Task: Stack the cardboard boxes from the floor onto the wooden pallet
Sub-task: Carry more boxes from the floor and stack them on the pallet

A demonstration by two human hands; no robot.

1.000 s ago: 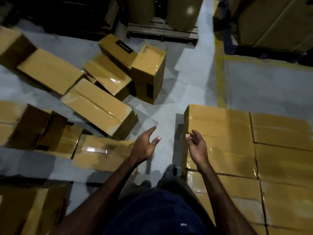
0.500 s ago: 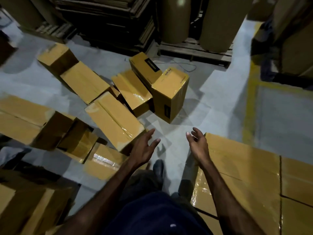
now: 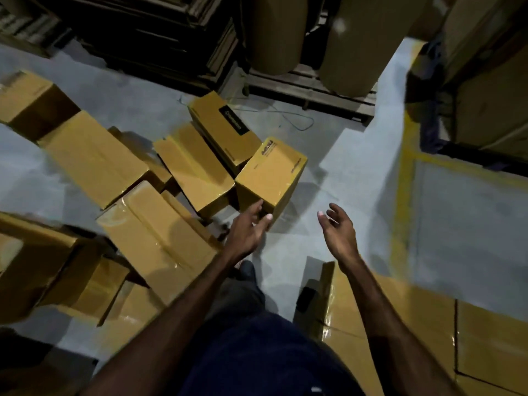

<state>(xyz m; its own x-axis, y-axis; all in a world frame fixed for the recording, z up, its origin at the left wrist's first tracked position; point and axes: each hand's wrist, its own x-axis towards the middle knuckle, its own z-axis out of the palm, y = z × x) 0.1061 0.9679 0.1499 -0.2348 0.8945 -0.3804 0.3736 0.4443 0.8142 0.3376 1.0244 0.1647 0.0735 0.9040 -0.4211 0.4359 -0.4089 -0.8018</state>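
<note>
Several brown cardboard boxes lie scattered on the grey floor to the left and ahead. The nearest upright box [image 3: 270, 174] stands on end in the middle of the head view, leaning against a tilted box [image 3: 225, 130] with a black label. My left hand [image 3: 247, 230] is open, its fingertips at that box's lower near edge. My right hand [image 3: 338, 231] is open in the air to the right of the box, apart from it. A layer of stacked boxes [image 3: 405, 318] fills the lower right; the pallet under it is hidden.
Large cardboard rolls [image 3: 274, 32] stand on a wooden pallet [image 3: 311, 91] at the back. Flat cardboard stacks [image 3: 160, 30] fill the back left. A yellow floor line [image 3: 404, 195] runs on the right. A thin wire [image 3: 294, 118] lies on the floor. Bare grey floor shows between the hands.
I have moved forward and turned left, away from the stacked layer. Both open hands have reached out toward the upright box, and the left hand now meets its near edge.
</note>
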